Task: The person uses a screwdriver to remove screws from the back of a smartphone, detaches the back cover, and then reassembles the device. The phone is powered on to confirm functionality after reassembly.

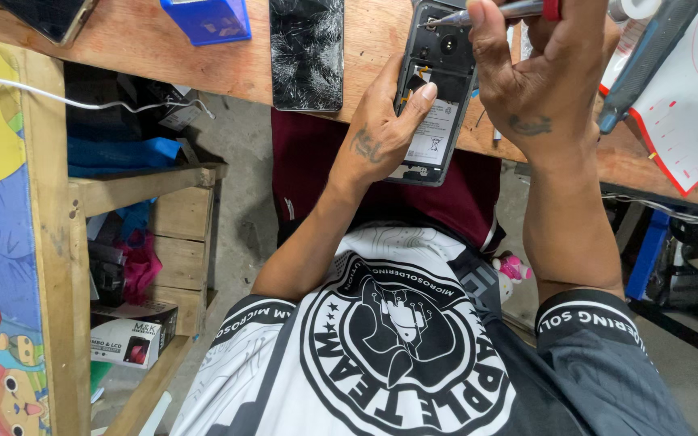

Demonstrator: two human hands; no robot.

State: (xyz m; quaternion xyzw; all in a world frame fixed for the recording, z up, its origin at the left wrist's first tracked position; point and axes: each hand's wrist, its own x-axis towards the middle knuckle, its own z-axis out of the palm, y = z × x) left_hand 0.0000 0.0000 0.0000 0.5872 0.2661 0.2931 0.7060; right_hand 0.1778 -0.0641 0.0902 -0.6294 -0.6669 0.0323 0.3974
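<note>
My left hand (381, 133) holds an opened dark phone (439, 97) with its back cover off. The thumb lies across the phone's white-labelled battery and the fingers are behind it. The phone is held upright over the front edge of the wooden table (228, 64). My right hand (539, 77) grips a thin grey screwdriver (498, 11) with a red band. The tool's tip points left at the phone's top corner near the camera. Both forearms reach up from my black-and-white shirt.
A cracked black screen panel (307, 52) lies on the table left of the phone, and a blue box (206, 18) sits further left. A white mat with red edging (688, 97) is at the right. A wooden shelf (135, 182) holding boxes (133, 333) stands at the left.
</note>
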